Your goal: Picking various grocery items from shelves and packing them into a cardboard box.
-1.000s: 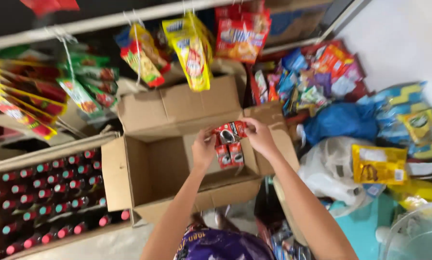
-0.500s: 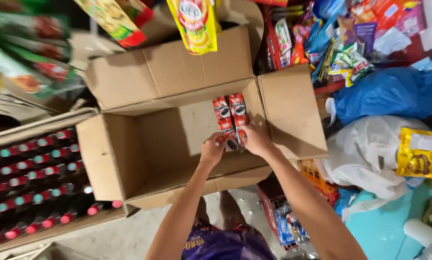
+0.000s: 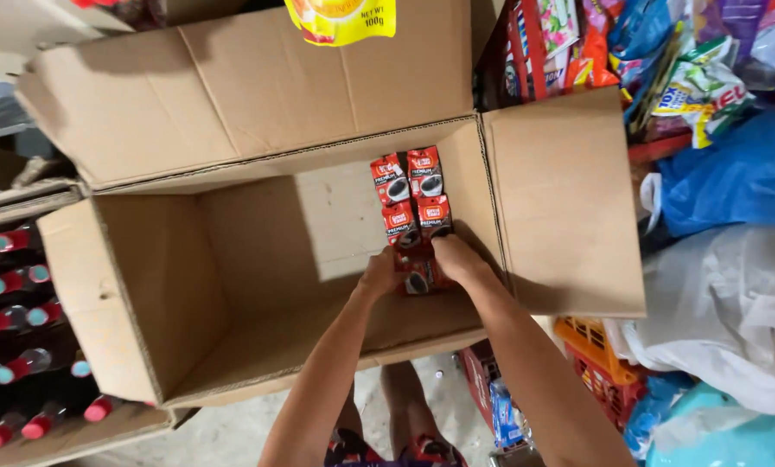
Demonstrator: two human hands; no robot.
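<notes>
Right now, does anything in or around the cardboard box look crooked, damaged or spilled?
Nothing stands out. The red packets lie in tidy rows against the right wall of the cardboard box, both hands resting on the nearest ones. The flaps look whole, and nothing has spilled inside.

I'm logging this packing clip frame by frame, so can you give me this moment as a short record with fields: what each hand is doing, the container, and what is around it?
left hand: inside the box, on the near end of the sachet strip
right hand: inside the box, pressing on the same strip
sachet strip: red sachets in two columns, lying against the box's right inner wall
cardboard box: open, flaps spread, otherwise bare inside
bottles: left of the box, coloured caps, in a tray
blue bag: right of the box
</notes>
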